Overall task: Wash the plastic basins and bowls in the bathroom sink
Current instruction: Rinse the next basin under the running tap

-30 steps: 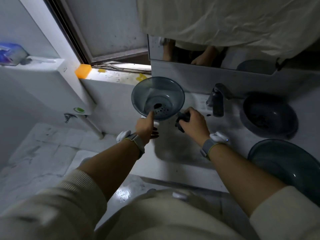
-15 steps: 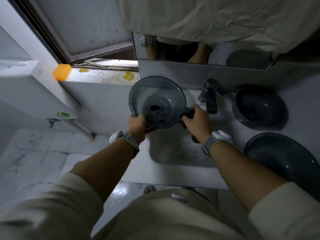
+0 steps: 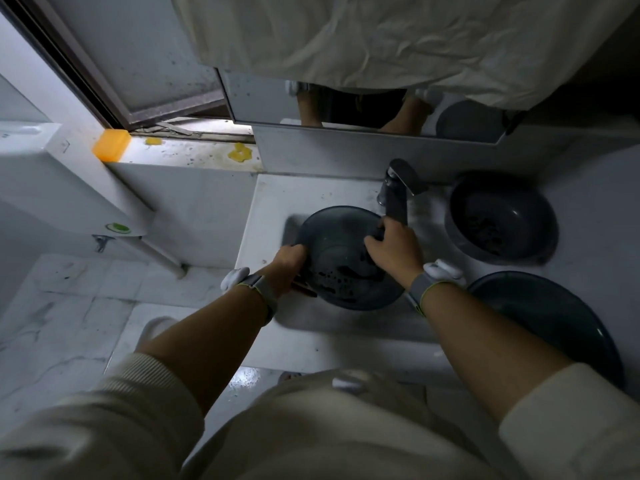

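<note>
Left hand (image 3: 289, 268) grips the grey plastic bowl (image 3: 343, 258) rim under the faucet (image 3: 398, 188). Right hand (image 3: 391, 247) holds something dark inside. Likely light, wet, slippery; hold by rim.

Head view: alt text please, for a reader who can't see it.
A person's left hand grips the rim of a grey translucent bowl in the bathroom sink while the right hand reaches inside it below the faucet. Two more dark basins sit on the counter at right.
</note>
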A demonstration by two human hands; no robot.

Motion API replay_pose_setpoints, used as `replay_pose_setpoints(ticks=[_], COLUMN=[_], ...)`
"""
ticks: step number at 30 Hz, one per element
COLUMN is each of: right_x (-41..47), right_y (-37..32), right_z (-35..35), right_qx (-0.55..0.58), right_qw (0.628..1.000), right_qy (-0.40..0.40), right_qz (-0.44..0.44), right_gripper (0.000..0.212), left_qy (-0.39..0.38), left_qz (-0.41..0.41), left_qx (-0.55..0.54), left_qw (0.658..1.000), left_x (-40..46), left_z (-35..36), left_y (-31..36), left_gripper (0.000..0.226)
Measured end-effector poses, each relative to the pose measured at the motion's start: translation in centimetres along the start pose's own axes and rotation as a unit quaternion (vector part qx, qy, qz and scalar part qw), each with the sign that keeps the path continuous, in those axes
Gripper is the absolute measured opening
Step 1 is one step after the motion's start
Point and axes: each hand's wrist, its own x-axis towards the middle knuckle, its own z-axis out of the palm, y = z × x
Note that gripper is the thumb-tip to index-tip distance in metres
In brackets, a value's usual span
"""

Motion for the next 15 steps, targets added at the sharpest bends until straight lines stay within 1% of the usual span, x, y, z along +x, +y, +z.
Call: replay_pose_setpoints(ticks=[4,8,10,12,15], right_x=[0.1,1.0,1.5,1.9,2.4], right_y=[0.9,2.6,3.4,3.7,4.0], right_z=[-1.7,-3.9,-4.9,-5.5,-6.1], right_qx=[-0.049,-0.057,-0.047,-0.048,-0.084], right_qw=[0.998,0.995,0.996,0.998,0.995], right_qy=[0.035,0.080,0.071,0.038,0.018], right_qz=[0.000,0.023,0.010,-0.020,-0.046], right_gripper=[0.017,0.021,0.030,0.043,0.056], left_qy=[-0.021,-0.038,-0.041,-0.047,-0.048], left_qz=[-0.042,-0.065,-0.062,-0.055,-0.053], left_qx=[-0.045,-0.065,-0.062,-0.067,-0.082], left_qw=[0.998,0.995,0.995,0.995,0.994], left_x=[0.5,1.2,1.5,1.6,1.9], left_z=[1.5,3.3,3.9,4.2,4.6], left_y=[-0.4,-1.3,-1.8,-2.3,-2.8], left_gripper=[0.026,0.030,0.030,0.023,0.027])
